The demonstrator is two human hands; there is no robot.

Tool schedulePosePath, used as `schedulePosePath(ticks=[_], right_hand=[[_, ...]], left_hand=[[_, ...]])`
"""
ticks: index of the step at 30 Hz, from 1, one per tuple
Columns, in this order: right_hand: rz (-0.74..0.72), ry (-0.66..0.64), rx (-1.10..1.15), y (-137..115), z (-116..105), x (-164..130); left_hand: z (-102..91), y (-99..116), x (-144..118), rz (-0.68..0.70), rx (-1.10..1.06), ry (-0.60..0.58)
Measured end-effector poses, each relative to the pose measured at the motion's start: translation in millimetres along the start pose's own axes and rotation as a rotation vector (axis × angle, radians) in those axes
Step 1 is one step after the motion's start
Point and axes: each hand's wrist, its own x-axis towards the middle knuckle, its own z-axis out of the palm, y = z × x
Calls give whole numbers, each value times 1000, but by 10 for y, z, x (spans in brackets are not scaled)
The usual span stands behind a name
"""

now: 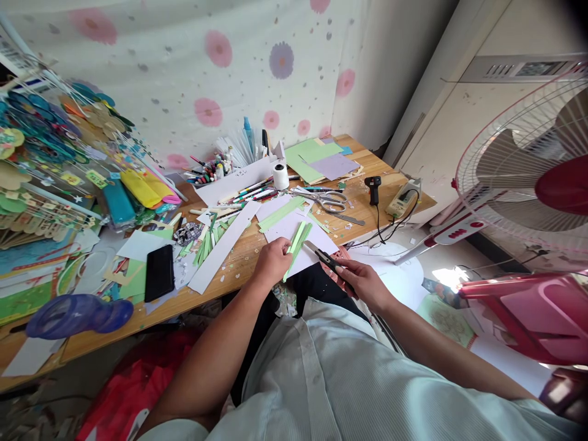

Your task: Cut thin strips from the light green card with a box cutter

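My left hand [272, 262] is closed on a small bunch of green paper strips [299, 240] at the table's front edge. In my right hand [362, 282] is a utility knife [331, 262], its blade pointing up and left toward the strips, with a gap between them. White paper [316, 245] lies under the strips. Just behind them a wider green paper strip [282, 214] rests on the white sheets. More cut green strips [210, 244] are heaped to the left, beside a long white strip of card [225, 248].
Scissors [331, 201], a thread spool [280, 176], pens [250, 191] and coloured sheets [316, 158] lie farther back. A glue gun [373, 190] and power strip [403, 197] stand right. A phone [159, 272] and purple bottle [78, 315] are left. A fan [519, 153] stands beside the table.
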Motion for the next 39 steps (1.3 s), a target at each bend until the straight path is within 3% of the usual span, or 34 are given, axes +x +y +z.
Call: schedulePosePath(ticks=[7,19,27,34,39], right_hand=[[-3,-15,0,-12,24,0],[-7,-34,6,-11,31,7],[5,-26,5,16,21,27],[-12,-41,5,-4,52,30],[-3,-45,14,-20,63,23]], left_hand=[[37,16,-68,-24,-99,121],[29,0,-50,-28,-209,125],[-8,-35,-7,14,-46,131],[14,35,118,21,44,16],[1,104,182,1,153,0]])
